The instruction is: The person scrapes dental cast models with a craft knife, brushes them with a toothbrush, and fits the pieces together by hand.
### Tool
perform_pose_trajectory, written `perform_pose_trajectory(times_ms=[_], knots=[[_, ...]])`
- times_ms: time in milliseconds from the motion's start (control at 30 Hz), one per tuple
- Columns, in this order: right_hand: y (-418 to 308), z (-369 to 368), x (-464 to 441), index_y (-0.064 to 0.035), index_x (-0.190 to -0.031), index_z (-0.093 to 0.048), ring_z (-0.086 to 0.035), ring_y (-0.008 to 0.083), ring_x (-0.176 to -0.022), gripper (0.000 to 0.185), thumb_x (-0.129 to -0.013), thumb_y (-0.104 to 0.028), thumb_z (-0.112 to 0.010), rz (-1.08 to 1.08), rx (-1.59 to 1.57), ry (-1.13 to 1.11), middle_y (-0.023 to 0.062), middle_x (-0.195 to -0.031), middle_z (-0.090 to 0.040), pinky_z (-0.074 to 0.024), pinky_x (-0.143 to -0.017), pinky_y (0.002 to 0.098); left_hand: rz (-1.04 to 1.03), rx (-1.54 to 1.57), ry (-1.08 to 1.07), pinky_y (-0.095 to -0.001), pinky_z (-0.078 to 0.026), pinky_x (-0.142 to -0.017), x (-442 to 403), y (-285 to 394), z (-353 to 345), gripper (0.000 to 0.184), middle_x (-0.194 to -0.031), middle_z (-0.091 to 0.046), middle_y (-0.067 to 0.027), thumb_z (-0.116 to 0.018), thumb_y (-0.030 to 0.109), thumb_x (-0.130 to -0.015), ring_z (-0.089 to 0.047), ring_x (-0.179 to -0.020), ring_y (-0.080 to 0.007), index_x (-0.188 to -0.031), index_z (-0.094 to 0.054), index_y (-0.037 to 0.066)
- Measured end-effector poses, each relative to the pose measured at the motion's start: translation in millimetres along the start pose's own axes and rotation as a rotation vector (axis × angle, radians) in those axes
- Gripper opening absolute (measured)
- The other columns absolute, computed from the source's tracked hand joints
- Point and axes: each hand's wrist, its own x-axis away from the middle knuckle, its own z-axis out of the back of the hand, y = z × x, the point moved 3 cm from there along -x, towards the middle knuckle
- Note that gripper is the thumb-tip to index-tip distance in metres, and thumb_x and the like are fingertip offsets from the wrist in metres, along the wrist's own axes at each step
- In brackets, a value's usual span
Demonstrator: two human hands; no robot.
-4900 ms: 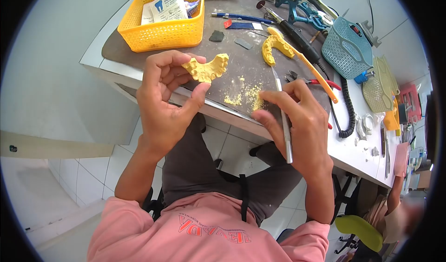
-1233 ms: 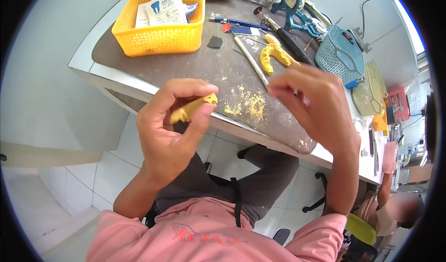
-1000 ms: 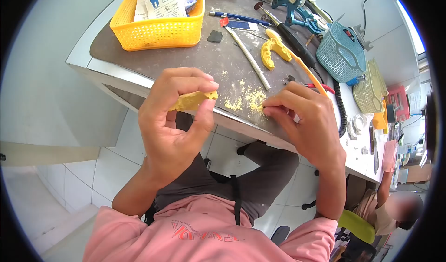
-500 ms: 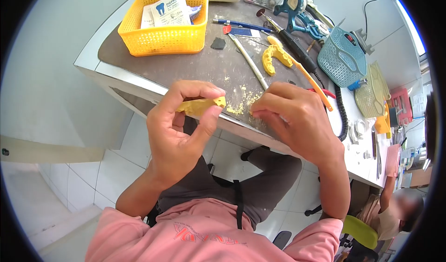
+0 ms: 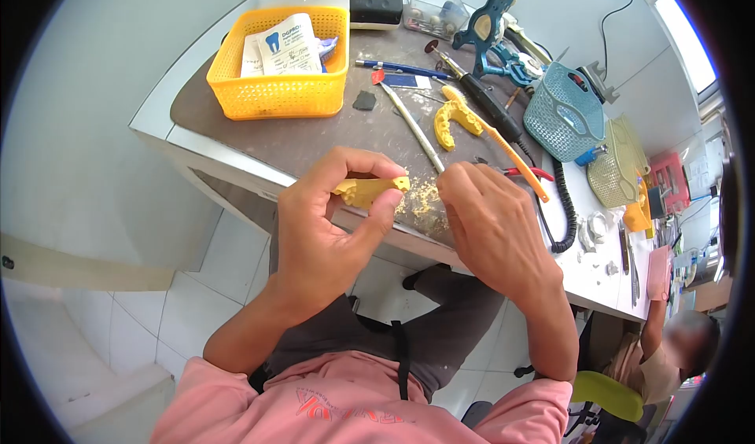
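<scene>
Lying on the tabletop [image 5: 275, 141], the knife [image 5: 412, 127] has left the right hand [image 5: 497, 225], whose half-hidden grip I can't tell, while the left hand [image 5: 330, 217] pinches a yellow cast [image 5: 363, 190].

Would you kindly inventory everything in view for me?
Held cast: one, yellow, left hand
Loose cast: one, yellow, beside toothbrush
Toothbrush: one, orange, bench
Shavings: many, yellow, bench edge
Slim tool: one, silvery, bench
Handpiece: one, black, behind toothbrush
Pen-like tool: one, blue, behind slim tool
Shallow basket: one, yellow, bench left
Papers: two visible, white, shallow basket
Deep baskets: two, blue and pale green, right
Articulator: one, blue, bench back
Other person: one, tan clothing, lower right
Distant clutter: uncounted, mixed colours, right
Left hand: one, bare, gripping held cast
Right hand: one, bare, near shavings
</scene>
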Motion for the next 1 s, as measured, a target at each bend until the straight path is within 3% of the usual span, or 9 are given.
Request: perform_pose_trajectory(times_ms=[133,233,533,767,1000], knots=[[-1.1,15.7,-0.4,-0.0039,-0.089,-0.058,-0.064,0.0305,-0.076,0.012,-0.087,-0.004,-0.069,-0.112,-0.157,0.166,0.0107,-0.081,-0.062,-0.0481,-0.064,0.0405,0.058,0.113,-0.003,-0.0264,-0.051,-0.090,-0.1,-5.5,-7.4,0.022,-0.108,-0.067,-0.0105,-0.068,-0.005,-0.089,-0.064,-0.102,-0.0118,-0.109,-0.060,0.000],[-5.0,19.5,-2.9,-0.0040,-0.091,-0.061,-0.063,0.0307,-0.073,0.008,-0.088,-0.003,-0.069,-0.064,-0.230,0.247,0.0111,-0.080,-0.061,-0.0472,-0.062,0.0398,0.067,0.169,0.003,-0.0258,-0.052,-0.089,1.4,-6.9,-8.5,0.025,-0.105,-0.068,-0.0087,-0.071,-0.003,-0.088,-0.065,-0.101,-0.0109,-0.110,-0.060,-0.001],[-1.7,11.0,-2.3,-0.0027,-0.083,-0.056,-0.059,0.0298,-0.066,0.014,-0.087,-0.006,-0.069,-0.097,-0.128,0.116,0.0124,-0.075,-0.057,-0.0431,-0.058,0.0400,0.099,0.124,-0.023,-0.0266,-0.052,-0.091,2.1,-4.4,-8.1,0.036,-0.107,-0.067,-0.0108,-0.070,-0.008,-0.086,-0.066,-0.105,-0.0140,-0.116,-0.053,0.000],[-5.5,14.4,-6.2,-0.0027,-0.087,-0.055,-0.057,0.0290,-0.064,0.012,-0.087,-0.007,-0.067,-0.079,-0.214,0.193,0.0112,-0.076,-0.052,-0.0427,-0.056,0.0394,0.095,0.074,-0.040,-0.0269,-0.053,-0.091,2.5,-5.1,-7.6,0.037,-0.107,-0.067,-0.0117,-0.070,-0.009,-0.085,-0.066,-0.105,-0.0146,-0.117,-0.052,0.000],[-2.2,15.4,-11.8,-0.0051,-0.093,-0.066,-0.065,0.0252,-0.070,0.011,-0.084,-0.002,-0.072,-0.026,-0.362,0.101,0.0082,-0.086,-0.063,-0.0486,-0.059,0.0349,0.124,0.106,-0.036,-0.0274,-0.053,-0.091,2.4,-5.4,-6.3,0.039,-0.107,-0.067,-0.0130,-0.070,-0.009,-0.085,-0.066,-0.105,-0.0149,-0.119,-0.052,0.000]])
